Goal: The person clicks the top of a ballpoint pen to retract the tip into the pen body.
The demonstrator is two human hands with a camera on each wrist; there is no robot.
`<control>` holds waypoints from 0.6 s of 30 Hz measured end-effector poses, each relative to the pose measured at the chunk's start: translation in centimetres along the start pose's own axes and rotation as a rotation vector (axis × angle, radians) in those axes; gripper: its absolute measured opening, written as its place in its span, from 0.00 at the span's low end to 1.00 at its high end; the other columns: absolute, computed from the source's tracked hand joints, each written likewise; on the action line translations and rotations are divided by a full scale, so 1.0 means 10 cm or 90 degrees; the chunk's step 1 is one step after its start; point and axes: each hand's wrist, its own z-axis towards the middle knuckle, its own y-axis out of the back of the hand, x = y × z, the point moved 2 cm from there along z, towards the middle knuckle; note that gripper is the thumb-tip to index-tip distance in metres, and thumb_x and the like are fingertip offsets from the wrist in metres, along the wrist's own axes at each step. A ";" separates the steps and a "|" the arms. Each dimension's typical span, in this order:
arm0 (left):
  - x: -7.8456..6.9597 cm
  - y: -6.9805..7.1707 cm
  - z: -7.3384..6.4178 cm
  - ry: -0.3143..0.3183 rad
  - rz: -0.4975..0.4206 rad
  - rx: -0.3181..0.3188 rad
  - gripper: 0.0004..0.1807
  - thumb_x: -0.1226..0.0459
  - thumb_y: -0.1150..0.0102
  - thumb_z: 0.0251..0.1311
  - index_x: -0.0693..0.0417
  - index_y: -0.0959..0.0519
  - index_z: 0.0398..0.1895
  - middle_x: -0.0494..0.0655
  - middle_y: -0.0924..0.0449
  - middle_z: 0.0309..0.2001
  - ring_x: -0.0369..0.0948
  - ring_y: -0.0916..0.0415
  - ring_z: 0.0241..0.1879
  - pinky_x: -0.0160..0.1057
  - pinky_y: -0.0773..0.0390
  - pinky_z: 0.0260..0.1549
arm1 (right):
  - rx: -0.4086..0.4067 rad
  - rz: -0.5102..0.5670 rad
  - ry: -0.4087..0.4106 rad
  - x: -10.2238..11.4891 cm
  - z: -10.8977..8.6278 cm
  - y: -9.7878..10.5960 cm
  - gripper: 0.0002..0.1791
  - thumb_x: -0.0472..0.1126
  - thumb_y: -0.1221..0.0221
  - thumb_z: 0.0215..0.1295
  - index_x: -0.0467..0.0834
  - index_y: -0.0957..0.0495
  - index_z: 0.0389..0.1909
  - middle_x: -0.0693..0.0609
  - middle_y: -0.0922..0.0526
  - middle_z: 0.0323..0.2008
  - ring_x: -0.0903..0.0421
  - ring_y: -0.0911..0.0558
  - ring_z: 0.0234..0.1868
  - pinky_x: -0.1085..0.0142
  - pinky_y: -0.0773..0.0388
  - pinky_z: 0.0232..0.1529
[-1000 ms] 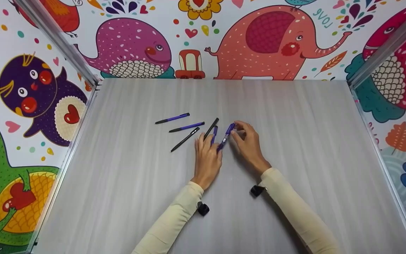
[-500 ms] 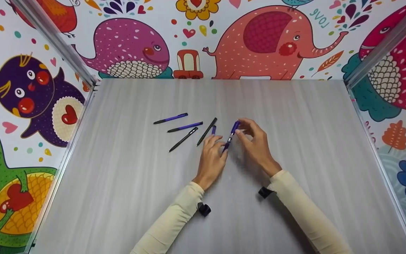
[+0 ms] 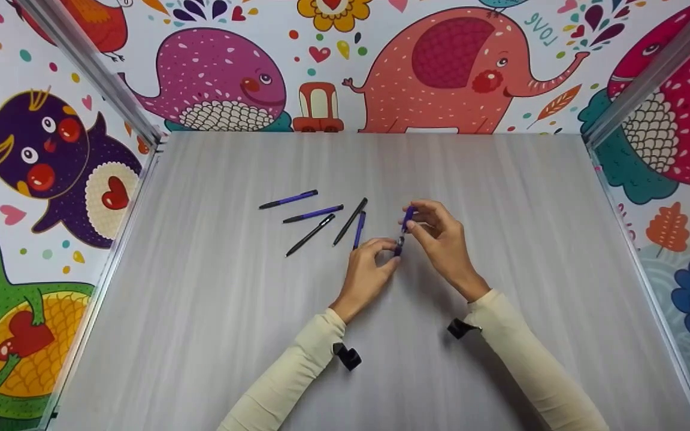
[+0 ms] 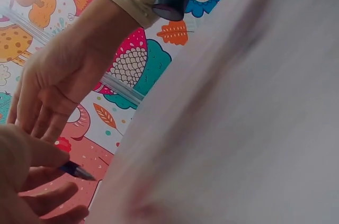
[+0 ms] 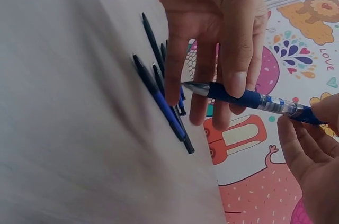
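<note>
A blue pen with a silver tip and a clear printed middle (image 5: 278, 105) is held up between the two hands. My left hand (image 3: 364, 276) pinches its dark blue grip between thumb and fingers, close behind the tip. The other end is pinched by my right hand (image 3: 448, 246). In the left wrist view only the pen's tip (image 4: 80, 171) pokes out past the fingers. Left of the hands, on the table, lie a blue pen (image 3: 360, 227) nearest the left hand, a dark pen (image 3: 351, 220) and a black pen (image 3: 311, 235).
Two more blue pens with black ends, an upper one (image 3: 288, 199) and a lower one (image 3: 314, 214), lie further left on the grey table (image 3: 501, 191). Walls printed with cartoon animals (image 3: 453, 72) stand at the back and sides. A black wrist camera (image 3: 348, 357) sits on the left sleeve.
The held pen and both hands have moved right, away from the lying pens. My left fingers have come off the blue pen beside them, which now shows more fully.
</note>
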 end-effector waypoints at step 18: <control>-0.08 0.06 -0.05 0.147 -0.228 0.108 0.10 0.72 0.27 0.67 0.68 0.12 0.48 0.54 0.09 0.43 0.41 0.11 0.43 0.38 0.13 0.48 | 0.032 0.016 -0.038 0.18 -0.03 0.07 0.21 0.23 0.36 0.75 0.31 0.21 0.67 0.30 0.15 0.55 0.52 0.11 0.52 0.63 0.12 0.54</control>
